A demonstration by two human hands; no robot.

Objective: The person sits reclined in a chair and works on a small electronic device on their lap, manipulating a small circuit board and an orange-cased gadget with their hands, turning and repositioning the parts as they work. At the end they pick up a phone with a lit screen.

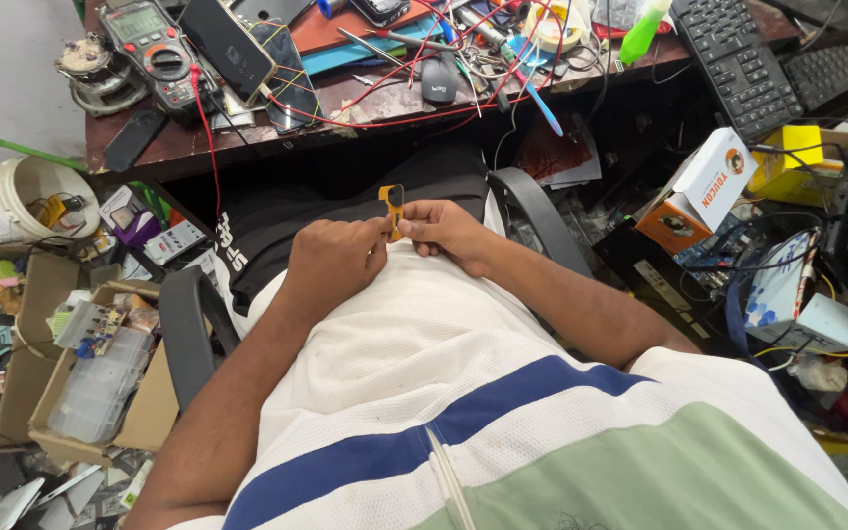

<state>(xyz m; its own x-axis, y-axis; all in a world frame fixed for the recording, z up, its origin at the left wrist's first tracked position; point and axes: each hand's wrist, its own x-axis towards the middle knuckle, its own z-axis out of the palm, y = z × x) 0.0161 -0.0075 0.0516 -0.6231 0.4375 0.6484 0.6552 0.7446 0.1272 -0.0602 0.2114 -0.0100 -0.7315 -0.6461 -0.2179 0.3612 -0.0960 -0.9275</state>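
I look down my own chest and lap while seated in a chair. Both hands meet just above my lap, pinching a small orange flat part (392, 204) with a dark rectangular cutout. My left hand (338, 257) grips its lower left side with thumb and fingers. My right hand (447, 232) holds its lower right edge, fingers curled. The part stands roughly upright between the two hands, its top end free.
A cluttered wooden workbench (198, 147) lies ahead with a multimeter (154, 49), a phone (285, 74), a mouse (439, 79), red wires and a black keyboard (736, 64). Cardboard boxes (90, 393) and a white bucket (17, 206) sit left; boxes and cables pile up right.
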